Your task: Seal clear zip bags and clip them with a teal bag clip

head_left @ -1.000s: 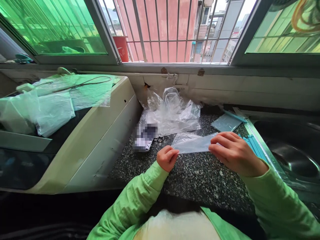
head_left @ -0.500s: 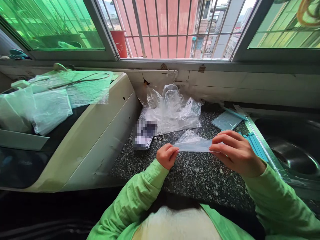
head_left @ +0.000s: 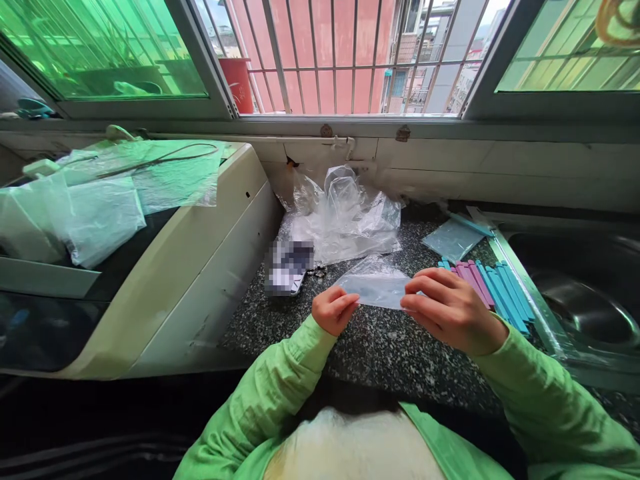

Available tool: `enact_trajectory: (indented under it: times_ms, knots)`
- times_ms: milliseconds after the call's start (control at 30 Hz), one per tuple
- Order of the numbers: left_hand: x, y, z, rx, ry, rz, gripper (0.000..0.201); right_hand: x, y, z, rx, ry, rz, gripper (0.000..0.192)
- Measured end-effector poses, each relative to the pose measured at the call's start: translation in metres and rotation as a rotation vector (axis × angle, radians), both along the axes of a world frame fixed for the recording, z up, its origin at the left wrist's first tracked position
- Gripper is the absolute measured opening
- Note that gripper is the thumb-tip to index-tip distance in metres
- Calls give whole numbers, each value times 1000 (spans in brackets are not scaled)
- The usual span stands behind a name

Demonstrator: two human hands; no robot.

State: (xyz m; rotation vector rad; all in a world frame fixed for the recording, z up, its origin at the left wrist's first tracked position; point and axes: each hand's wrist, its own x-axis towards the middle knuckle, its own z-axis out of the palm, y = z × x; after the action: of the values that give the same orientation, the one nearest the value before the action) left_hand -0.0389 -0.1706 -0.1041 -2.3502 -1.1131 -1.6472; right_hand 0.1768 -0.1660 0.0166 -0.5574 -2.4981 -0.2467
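Both hands are working over the speckled counter (head_left: 380, 353), near its front edge. The left hand (head_left: 334, 311) is curling nearly closed, thumb and fingertips pinching the left end of a small clear plastic bag (head_left: 377, 288). The right hand (head_left: 447, 311) is gripping the bag's right end – fingers bent over the top, thumb underneath, not a full fist. The bag is being held stretched between them, just above the counter, roughly level.

Just right of the right hand, a row of blue and pink clip sticks (head_left: 493, 287) is lying side by side by the counter's right edge, next to the sink (head_left: 585, 300). A flat blue-tinted bag (head_left: 453, 240) is resting toward the back right. Crumpled clear plastic bags (head_left: 345, 220) are piling up at the back – against the wall under the window. A blurred phone-like item (head_left: 289, 268) is lying at the counter's left edge, beside a cream appliance (head_left: 200, 260) w/ more plastic on top.
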Motion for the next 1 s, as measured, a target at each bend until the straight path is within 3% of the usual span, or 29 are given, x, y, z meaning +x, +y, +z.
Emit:
enact_trajectory:
  times_ms: [633, 800, 1000]
  knots:
    - [1, -2, 1, -7, 83, 133, 15, -8, -6, -6, -18, -28, -9, 14]
    - [2, -4, 2, 74, 141, 118, 21, -13, -8, -14, -9, -68, 0, 14]
    - [0, -5, -1, 67, 158, 95, 16, -15, -8, -19, 3, -72, 18, 15]
